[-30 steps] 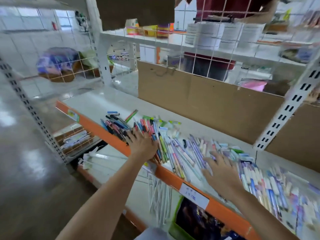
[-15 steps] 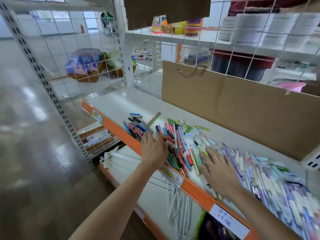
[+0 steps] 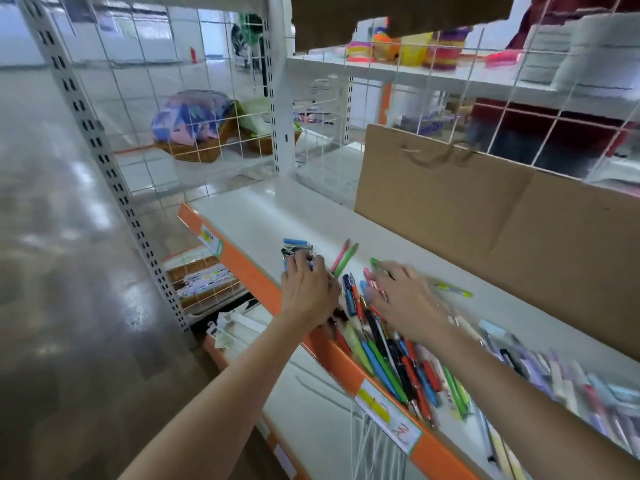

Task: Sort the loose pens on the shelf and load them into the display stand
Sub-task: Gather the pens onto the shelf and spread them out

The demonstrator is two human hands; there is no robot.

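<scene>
The loose pens lie in a mixed heap on the white shelf, packed against its orange front edge and running off to the right; most lie with their long axis running from the front edge toward the back, roughly in line with the reaching forearms.

The left hand rests palm down on the left end of the heap; its fingertips lie over a small cluster of blue and dark pens; whether the fingers curl round any pen cannot be told, since motion blur hides them.

The right hand lies flat on the pile just beside it, fingers spread and extended, pressing on pens and gripping none.

A pink-and-green pair lies between the two hands, just ahead of the fingertips.

The left hand is nearer the end cluster; a pick from there probably calls for closing across the barrels.

No display stand can be identified in view.
</scene>
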